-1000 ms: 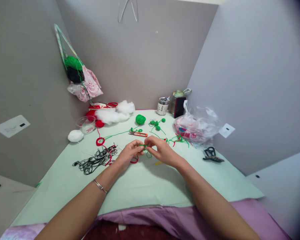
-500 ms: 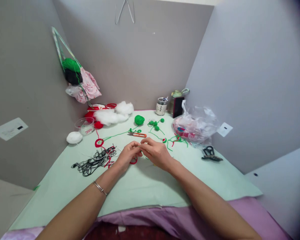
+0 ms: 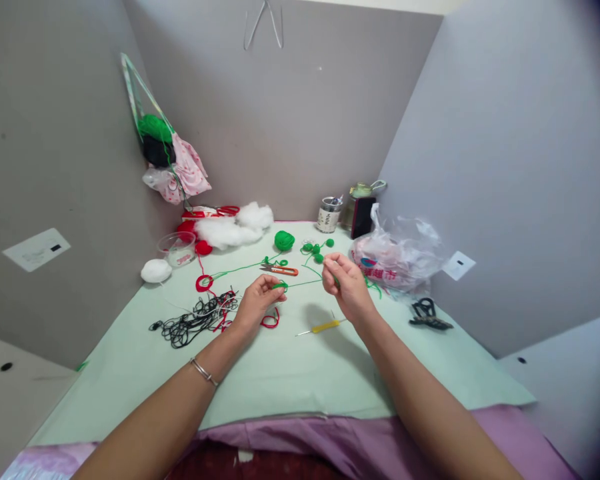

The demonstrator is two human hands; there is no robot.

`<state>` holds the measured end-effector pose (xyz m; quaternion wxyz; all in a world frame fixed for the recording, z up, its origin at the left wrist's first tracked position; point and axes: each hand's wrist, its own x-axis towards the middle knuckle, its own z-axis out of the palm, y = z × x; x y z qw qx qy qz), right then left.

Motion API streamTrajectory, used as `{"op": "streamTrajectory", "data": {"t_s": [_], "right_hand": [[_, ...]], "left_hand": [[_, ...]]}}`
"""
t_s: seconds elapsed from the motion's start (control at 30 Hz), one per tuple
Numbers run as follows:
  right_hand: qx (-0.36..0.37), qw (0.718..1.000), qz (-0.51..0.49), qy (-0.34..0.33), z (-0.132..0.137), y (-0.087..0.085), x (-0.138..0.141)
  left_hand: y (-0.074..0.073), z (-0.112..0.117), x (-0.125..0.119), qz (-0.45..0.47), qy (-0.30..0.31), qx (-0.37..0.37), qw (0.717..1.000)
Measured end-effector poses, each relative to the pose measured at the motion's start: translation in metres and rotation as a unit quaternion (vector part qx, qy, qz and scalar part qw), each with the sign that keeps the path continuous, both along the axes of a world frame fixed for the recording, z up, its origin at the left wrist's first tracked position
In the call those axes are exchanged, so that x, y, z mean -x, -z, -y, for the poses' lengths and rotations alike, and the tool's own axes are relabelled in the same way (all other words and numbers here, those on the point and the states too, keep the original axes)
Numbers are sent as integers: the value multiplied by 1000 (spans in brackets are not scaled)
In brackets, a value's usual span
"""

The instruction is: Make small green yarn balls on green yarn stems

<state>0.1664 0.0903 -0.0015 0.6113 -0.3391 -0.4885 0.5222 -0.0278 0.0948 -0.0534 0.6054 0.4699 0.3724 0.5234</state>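
My left hand [image 3: 258, 300] pinches a small green yarn piece [image 3: 281, 285] above the pale green table cover [image 3: 290, 373]. My right hand [image 3: 347, 283] is closed on the other end of a green yarn strand [image 3: 305, 283], which runs taut between the two hands. A yellow-handled crochet hook [image 3: 323, 327] lies on the cover just below my right hand. A red yarn loop [image 3: 270, 321] rests under my left hand.
Orange snips [image 3: 280, 269], a green yarn ball [image 3: 283, 240], small green pompoms [image 3: 314, 248], a red ring [image 3: 203, 283], black tangled cord [image 3: 190, 320], white stuffing [image 3: 230, 227], a plastic bag [image 3: 397, 257], a tin [image 3: 329, 214] and a black clip [image 3: 427, 313] lie about.
My hands have parted: the right one rose and moved right, drawing the green strand tight. The crochet hook now lies uncovered on the cover.
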Motion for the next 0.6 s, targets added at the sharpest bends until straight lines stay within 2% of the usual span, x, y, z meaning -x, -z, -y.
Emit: {"op": "streamTrajectory", "data": {"t_s": [0.23,0.6], "right_hand": [[-12,995,-79,51,-3,-11,-16],[-29,978,-162,127,-10,-10,-37]], "left_hand": [[-4,2,1,-3,-13,4,1000],[-1,-2,3,0,-18,-1,1000]]}}
